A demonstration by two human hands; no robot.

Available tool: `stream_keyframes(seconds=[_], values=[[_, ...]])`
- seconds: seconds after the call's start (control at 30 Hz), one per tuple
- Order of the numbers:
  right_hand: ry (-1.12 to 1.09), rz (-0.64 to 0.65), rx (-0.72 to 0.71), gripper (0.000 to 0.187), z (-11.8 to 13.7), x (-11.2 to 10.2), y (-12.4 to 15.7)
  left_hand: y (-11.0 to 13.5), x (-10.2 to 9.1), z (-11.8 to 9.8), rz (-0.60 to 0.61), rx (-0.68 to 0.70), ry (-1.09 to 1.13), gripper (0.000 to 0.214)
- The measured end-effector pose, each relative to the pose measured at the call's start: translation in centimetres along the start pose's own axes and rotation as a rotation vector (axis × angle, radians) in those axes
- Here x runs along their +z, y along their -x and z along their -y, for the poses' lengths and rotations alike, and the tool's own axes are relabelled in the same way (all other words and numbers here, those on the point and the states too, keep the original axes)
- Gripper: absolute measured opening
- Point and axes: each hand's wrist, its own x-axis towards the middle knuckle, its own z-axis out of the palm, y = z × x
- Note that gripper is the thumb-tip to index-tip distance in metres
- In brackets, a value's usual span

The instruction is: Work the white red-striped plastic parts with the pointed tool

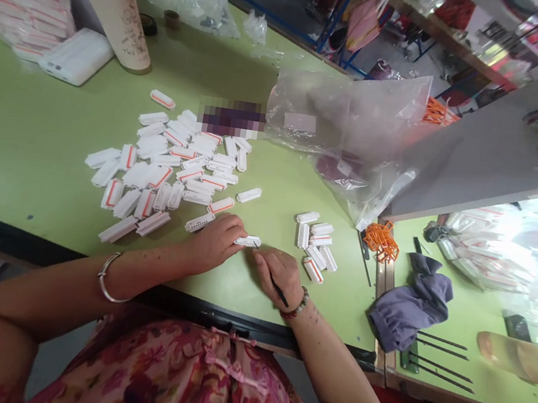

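Observation:
My left hand [217, 241] is closed, pinching one end of a small white plastic piece [247, 241] with a row of dark slots, just above the green table. My right hand [278, 277] is closed around a thin black tool [280, 291], shaped like tweezers. Its tip meets the free end of the white piece; I cannot tell whether it grips anything there. Left of my hands spreads a large pile of similar white pieces [139, 174], some with an orange strip. To the right lies a smaller group of them [320, 239].
Clear plastic bags [342, 115] lie ahead, beside a shelf panel [488, 153]. Orange plastic parts [382, 240] sit at the right, near a grey-purple cloth [413, 300] and black sticks [446, 369]. A tall tumbler [120, 11] and a white box [77, 56] stand far left.

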Motion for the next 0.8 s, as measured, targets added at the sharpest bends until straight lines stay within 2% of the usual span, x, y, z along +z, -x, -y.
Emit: stream_keyframes(seconds=[0.27, 0.53, 0.8], values=[[0.033, -0.010, -0.051, 0.020, -0.10, 0.35, 0.26, -0.01, -0.05, -0.17, 0.018, 0.000, -0.025, 0.015], [0.065, 0.032, 0.015, 0.021, 0.21, 0.54, 0.16, -0.01, -0.14, -0.23, 0.036, 0.008, -0.021, 0.016], [-0.051, 0.000, -0.090, 0.017, 0.03, 0.17, -0.07, -0.02, 0.12, -0.01, 0.013, -0.006, -0.001, 0.010]])
